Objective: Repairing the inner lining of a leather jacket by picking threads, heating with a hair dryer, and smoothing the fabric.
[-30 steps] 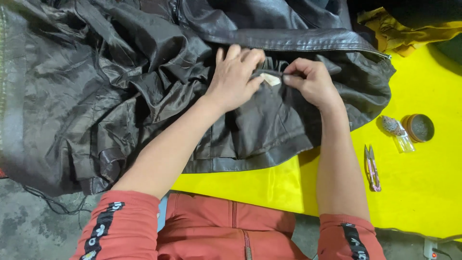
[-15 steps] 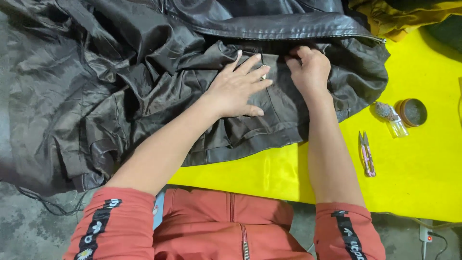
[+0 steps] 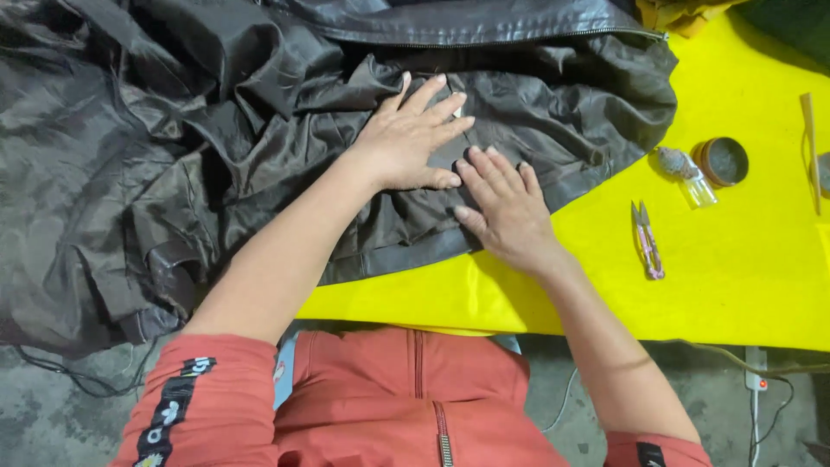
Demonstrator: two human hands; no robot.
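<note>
Two hands lie flat with fingers spread on the dark leather jacket (image 3: pixel 259 147), which is heaped across the left and far part of the yellow bench (image 3: pixel 735 294): the left hand (image 3: pixel 411 138) presses the lining farther in, the right hand (image 3: pixel 506 207) sits just beside it near the hem, and neither grips anything. Judging by this, the step is smoothing the lining flat, which calls for even pressure; thread snips (image 3: pixel 647 239), a small round tin (image 3: pixel 722 161) and a little clear bottle (image 3: pixel 687 177) lie apart to the right.

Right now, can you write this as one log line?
left hand: flat on jacket | right hand: flat on jacket | snips: on yellow sheet
</note>
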